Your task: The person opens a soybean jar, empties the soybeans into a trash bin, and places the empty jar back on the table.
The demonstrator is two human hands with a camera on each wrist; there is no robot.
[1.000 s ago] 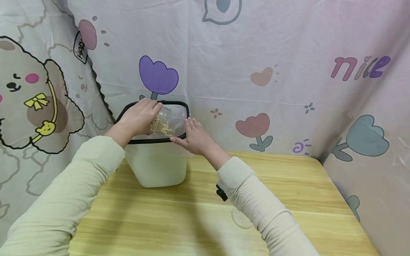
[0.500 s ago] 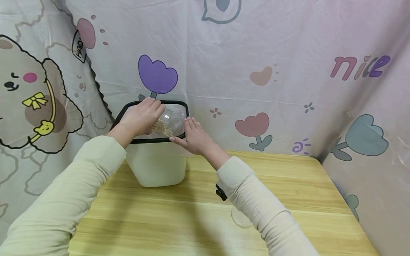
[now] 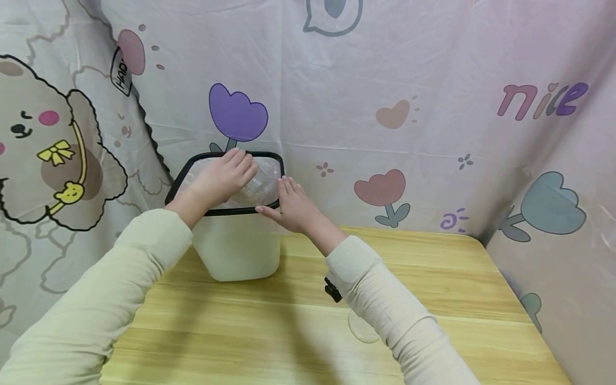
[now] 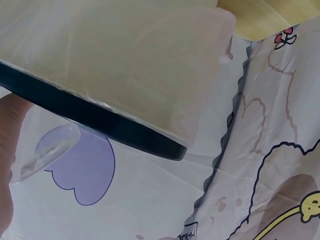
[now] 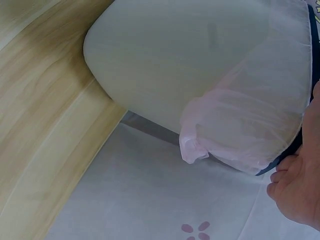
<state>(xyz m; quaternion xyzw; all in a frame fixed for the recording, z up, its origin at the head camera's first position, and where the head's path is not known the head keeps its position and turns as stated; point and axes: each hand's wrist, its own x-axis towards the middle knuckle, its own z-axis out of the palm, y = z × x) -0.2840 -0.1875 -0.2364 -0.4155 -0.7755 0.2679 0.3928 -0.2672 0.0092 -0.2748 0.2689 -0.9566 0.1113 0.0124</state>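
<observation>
My left hand (image 3: 223,179) grips a clear jar (image 3: 251,189) from above, its mouth tilted down inside the bin. Part of the jar (image 4: 56,152) shows past a finger in the left wrist view. What is inside the jar is mostly hidden now. The white bin (image 3: 243,251) has a black rim (image 3: 226,212) and a thin plastic liner, whose pinkish folded edge (image 5: 220,125) hangs outside in the right wrist view. At the bin's front right corner, my right hand (image 3: 298,206) rests on the rim, fingers straight and thumb spread along the front.
A thin clear round lid (image 3: 363,326) lies on the wooden table (image 3: 240,331), partly under the right sleeve. A small black item (image 3: 332,290) shows beside the right cuff. Behind the bin hangs a printed curtain (image 3: 327,96), close to its back side.
The left hand has turned and shifted slightly right, tipping the jar deeper into the bin. Pale beans seen in the jar before are no longer visible. The right hand stays put.
</observation>
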